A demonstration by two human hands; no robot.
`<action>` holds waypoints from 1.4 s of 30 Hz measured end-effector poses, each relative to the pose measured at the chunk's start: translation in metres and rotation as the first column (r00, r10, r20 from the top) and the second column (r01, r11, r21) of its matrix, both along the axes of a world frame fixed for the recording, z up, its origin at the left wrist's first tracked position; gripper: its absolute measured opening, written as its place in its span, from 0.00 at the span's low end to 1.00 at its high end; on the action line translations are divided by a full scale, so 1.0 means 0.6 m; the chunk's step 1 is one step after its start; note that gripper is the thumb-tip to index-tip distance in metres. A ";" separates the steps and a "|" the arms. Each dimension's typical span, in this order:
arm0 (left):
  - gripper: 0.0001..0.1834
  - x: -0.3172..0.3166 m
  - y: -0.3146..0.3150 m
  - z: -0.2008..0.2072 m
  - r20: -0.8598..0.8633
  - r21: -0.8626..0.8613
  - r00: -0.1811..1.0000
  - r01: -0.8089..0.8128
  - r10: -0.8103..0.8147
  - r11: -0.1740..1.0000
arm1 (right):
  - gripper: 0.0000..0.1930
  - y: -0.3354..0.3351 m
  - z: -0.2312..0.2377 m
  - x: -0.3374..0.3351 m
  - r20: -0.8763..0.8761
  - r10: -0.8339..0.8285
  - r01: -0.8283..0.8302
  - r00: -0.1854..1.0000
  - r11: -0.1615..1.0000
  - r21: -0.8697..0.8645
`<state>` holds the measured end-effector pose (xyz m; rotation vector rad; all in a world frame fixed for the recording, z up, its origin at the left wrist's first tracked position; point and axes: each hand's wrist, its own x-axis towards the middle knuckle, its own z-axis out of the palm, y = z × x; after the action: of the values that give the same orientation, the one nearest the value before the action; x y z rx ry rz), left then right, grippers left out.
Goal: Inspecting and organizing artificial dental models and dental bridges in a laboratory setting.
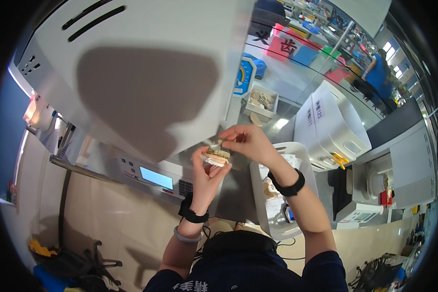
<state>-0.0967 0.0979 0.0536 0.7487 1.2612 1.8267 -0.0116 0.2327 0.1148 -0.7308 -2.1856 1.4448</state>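
Held in front of me at the middle is a layered dental cast (216, 156), beige and greenish on top with a whiter base. The fingers of my left hand (207, 182) are closed around its sides from below. Just above it, my right hand (250, 143) pinches at the cast's upper side, thumb and forefinger together. Something small and pale shows by those fingertips, too small to name. Each wrist wears a black band, and the left forearm also has a grey ring.
Right of my hands stands a white tray (256, 187) with papers and a cast. Beyond are a small box (264, 116) of plaster pieces and white bins (309, 124). A large white machine (146, 29) with a lit screen (156, 178) fills the left. A person in blue (377, 73) is far right.
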 end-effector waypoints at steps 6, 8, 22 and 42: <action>0.42 0.096 0.018 0.028 -0.331 -0.025 0.941 0.066 -0.071 0.998 | 0.05 -0.040 0.039 0.105 0.128 -0.100 0.070 0.987 0.973 0.219; 0.43 0.122 0.022 0.020 -0.342 -0.011 0.933 0.114 -0.111 0.993 | 0.05 -0.050 0.038 0.140 0.177 -0.212 0.153 0.961 0.942 0.299; 0.30 0.206 0.046 0.000 -0.108 -0.040 0.935 0.335 -0.338 0.941 | 0.32 -0.037 -0.137 0.372 0.456 -0.234 0.045 0.858 0.921 0.387; 0.28 0.187 0.081 -0.002 0.284 0.054 0.767 0.587 -0.576 0.808 | 0.44 -0.041 -0.044 0.382 0.326 -0.002 0.033 0.945 0.995 -0.091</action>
<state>0.0153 0.1463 0.0524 0.7196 0.7507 1.3275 0.2176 0.2080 0.0883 -1.0889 -2.3537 1.5174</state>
